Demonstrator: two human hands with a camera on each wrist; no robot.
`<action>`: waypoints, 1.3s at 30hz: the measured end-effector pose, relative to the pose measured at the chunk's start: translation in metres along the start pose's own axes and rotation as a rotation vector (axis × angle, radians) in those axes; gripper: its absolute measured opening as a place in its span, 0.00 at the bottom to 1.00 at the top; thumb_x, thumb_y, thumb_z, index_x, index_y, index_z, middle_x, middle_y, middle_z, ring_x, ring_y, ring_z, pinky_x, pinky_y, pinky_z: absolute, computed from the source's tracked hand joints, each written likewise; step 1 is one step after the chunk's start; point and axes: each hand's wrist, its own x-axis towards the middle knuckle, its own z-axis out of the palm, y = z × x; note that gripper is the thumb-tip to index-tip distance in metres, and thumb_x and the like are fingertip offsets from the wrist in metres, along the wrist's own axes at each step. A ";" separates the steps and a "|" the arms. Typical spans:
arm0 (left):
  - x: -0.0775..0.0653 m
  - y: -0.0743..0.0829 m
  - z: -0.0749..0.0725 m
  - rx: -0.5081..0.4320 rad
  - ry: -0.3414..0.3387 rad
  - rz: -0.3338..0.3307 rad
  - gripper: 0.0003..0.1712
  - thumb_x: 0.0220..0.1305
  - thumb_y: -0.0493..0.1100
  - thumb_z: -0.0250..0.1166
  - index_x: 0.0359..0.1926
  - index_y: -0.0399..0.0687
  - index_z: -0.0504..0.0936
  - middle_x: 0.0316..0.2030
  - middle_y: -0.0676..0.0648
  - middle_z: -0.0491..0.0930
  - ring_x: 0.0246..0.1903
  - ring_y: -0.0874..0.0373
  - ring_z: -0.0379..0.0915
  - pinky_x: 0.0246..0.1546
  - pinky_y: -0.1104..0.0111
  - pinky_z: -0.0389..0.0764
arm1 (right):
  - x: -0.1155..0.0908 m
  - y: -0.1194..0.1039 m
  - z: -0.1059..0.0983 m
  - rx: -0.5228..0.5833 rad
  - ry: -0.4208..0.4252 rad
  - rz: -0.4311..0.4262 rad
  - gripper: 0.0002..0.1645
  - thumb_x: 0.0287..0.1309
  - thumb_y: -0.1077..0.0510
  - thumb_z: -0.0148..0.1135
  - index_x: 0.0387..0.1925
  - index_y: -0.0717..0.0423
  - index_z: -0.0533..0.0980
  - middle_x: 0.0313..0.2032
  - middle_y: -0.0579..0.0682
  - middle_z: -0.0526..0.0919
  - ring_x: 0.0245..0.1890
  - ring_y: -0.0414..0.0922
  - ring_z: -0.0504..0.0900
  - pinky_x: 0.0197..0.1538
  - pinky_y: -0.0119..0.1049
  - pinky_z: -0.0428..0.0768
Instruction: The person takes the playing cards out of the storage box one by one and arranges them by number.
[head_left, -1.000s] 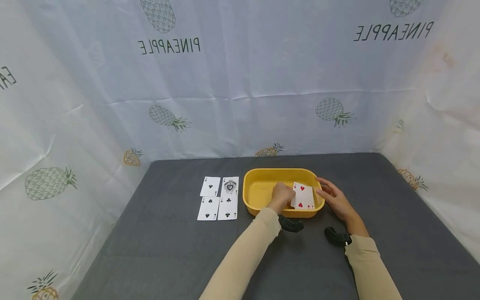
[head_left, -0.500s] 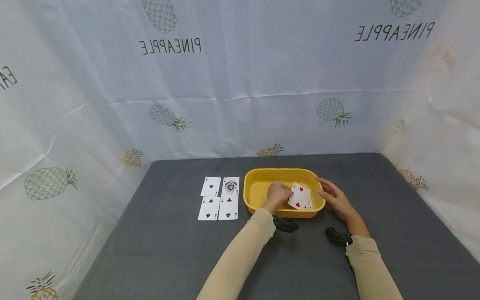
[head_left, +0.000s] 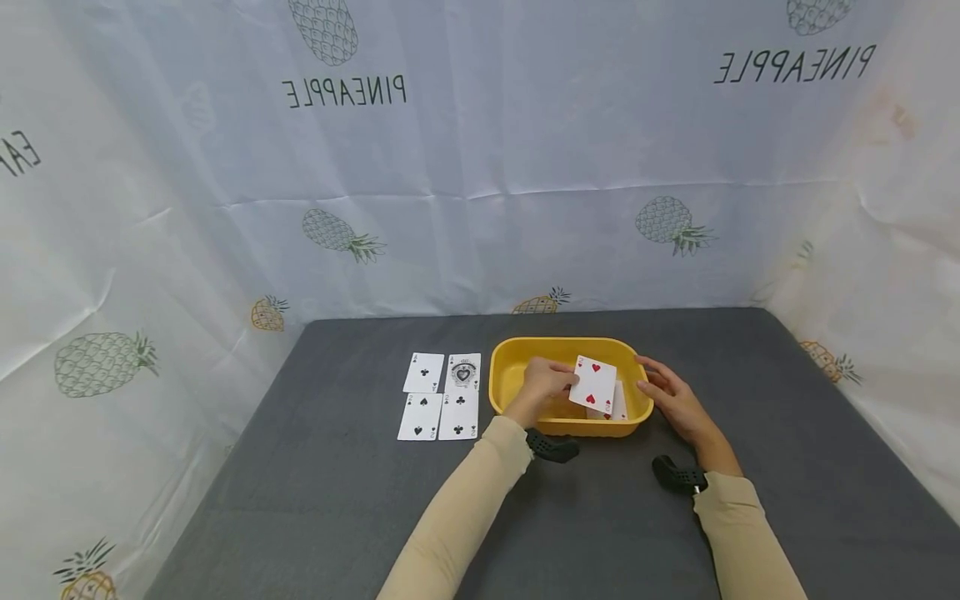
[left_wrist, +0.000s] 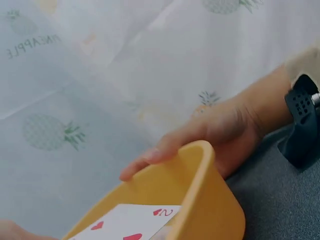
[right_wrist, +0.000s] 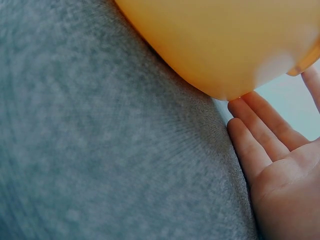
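Observation:
In the head view, my left hand [head_left: 542,383] pinches the left edge of a playing card, the two of hearts [head_left: 592,386], over a yellow plastic basin [head_left: 517,354]. Under it, other white cards [head_left: 621,402] lie in the basin, mostly covered. My right hand [head_left: 678,408] holds the basin's right end, with the thumb and a finger over the rim. In the right wrist view, more fingers [right_wrist: 252,145] press against the outer wall. The left wrist view shows the card low inside the basin's rim, and only a bit of the left hand [left_wrist: 20,232].
Left of the basin, several face-up cards form a block: an ace of clubs [head_left: 423,372], an ornate ace [head_left: 462,372], a two of spades [head_left: 418,417] and a two of clubs [head_left: 458,417]. A dark grey cloth [head_left: 337,492] covers the table. Pineapple-print curtains [head_left: 480,150] surround it.
My left hand has lifted the two of hearts off the other cards and drawn it leftward, uncovering part of a card below. My right hand has stayed at the basin's end.

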 end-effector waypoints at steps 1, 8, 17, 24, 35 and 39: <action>-0.002 0.000 -0.003 -0.008 -0.014 0.011 0.11 0.60 0.38 0.67 0.42 0.36 0.84 0.42 0.40 0.85 0.35 0.54 0.83 0.47 0.62 0.86 | 0.000 0.000 0.000 0.006 -0.001 -0.001 0.34 0.70 0.52 0.52 0.72 0.53 0.55 0.55 0.37 0.70 0.48 0.23 0.74 0.49 0.14 0.76; -0.013 0.005 -0.021 -0.032 -0.078 0.065 0.14 0.61 0.38 0.66 0.46 0.35 0.84 0.46 0.39 0.84 0.35 0.55 0.83 0.52 0.58 0.84 | 0.000 0.001 -0.001 0.004 -0.008 -0.009 0.34 0.70 0.53 0.52 0.73 0.53 0.54 0.55 0.36 0.69 0.48 0.22 0.74 0.49 0.15 0.76; -0.022 0.010 -0.042 -0.019 -0.078 0.075 0.15 0.61 0.39 0.66 0.48 0.37 0.84 0.48 0.39 0.83 0.37 0.56 0.83 0.52 0.60 0.84 | 0.000 0.002 -0.002 0.007 0.001 -0.014 0.33 0.70 0.54 0.52 0.72 0.51 0.56 0.53 0.32 0.68 0.48 0.22 0.74 0.49 0.15 0.76; -0.025 0.003 -0.063 -0.011 -0.070 0.086 0.17 0.61 0.39 0.66 0.49 0.36 0.83 0.50 0.37 0.82 0.42 0.52 0.84 0.49 0.64 0.85 | -0.002 -0.001 0.000 -0.004 -0.007 -0.015 0.35 0.70 0.53 0.52 0.73 0.54 0.54 0.58 0.43 0.69 0.48 0.23 0.75 0.48 0.16 0.77; -0.029 -0.012 -0.112 0.031 0.032 0.098 0.18 0.61 0.41 0.66 0.51 0.39 0.82 0.52 0.38 0.81 0.41 0.58 0.82 0.49 0.65 0.85 | -0.002 0.000 0.000 0.018 -0.012 -0.028 0.35 0.70 0.54 0.52 0.73 0.55 0.54 0.51 0.30 0.69 0.49 0.23 0.74 0.49 0.14 0.76; -0.030 -0.016 -0.130 0.010 0.074 0.105 0.18 0.61 0.39 0.66 0.51 0.38 0.82 0.51 0.37 0.82 0.37 0.62 0.81 0.46 0.66 0.86 | -0.001 0.000 0.001 0.025 -0.008 -0.022 0.35 0.70 0.53 0.52 0.73 0.54 0.55 0.52 0.32 0.69 0.48 0.22 0.74 0.49 0.14 0.76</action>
